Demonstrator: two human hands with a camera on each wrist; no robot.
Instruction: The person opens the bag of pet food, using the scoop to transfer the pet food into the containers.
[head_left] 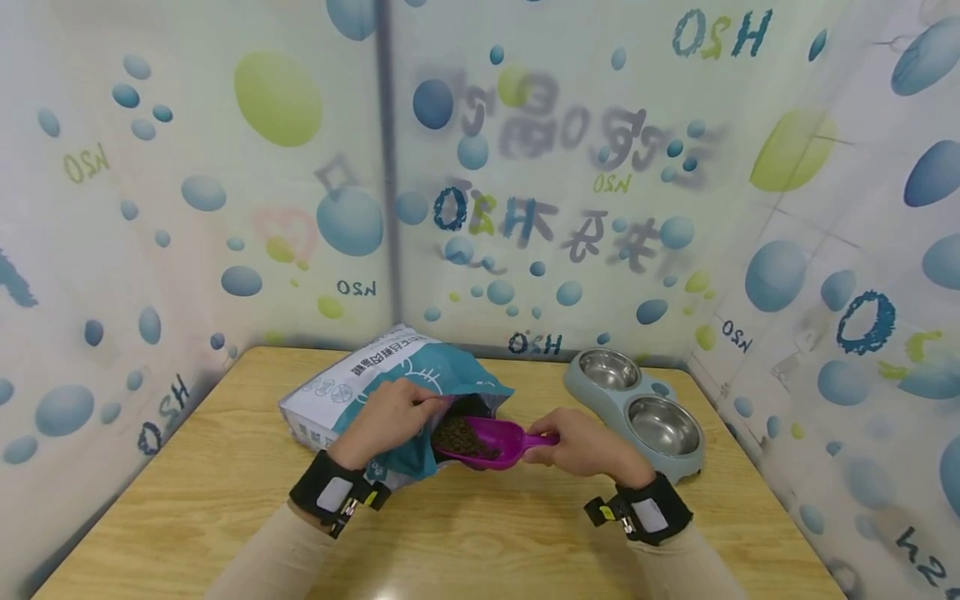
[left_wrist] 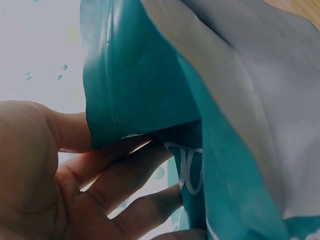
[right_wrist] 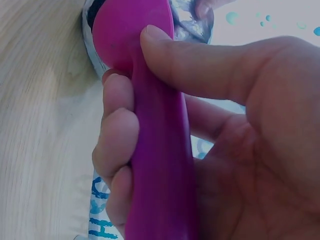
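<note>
A teal and white pet food bag (head_left: 375, 371) lies on its side on the wooden table, its mouth facing right. My left hand (head_left: 388, 419) pinches the upper edge of that mouth between thumb and fingers, as the left wrist view shows close up. With curled fingers and the thumb along the top, my right hand (head_left: 573, 442) grips the handle of a magenta scoop (head_left: 510, 440). Brown kibble (head_left: 465, 439) fills the front of the scoop, which sits at the bag's opening. The bag's dark inside hides whatever lies deeper.
Right of the bag stands a light blue double pet feeder (head_left: 622, 400) with two steel bowls (head_left: 663, 425). The wooden table (head_left: 480, 542) meets patterned curtains (head_left: 480, 167) at the back and sides.
</note>
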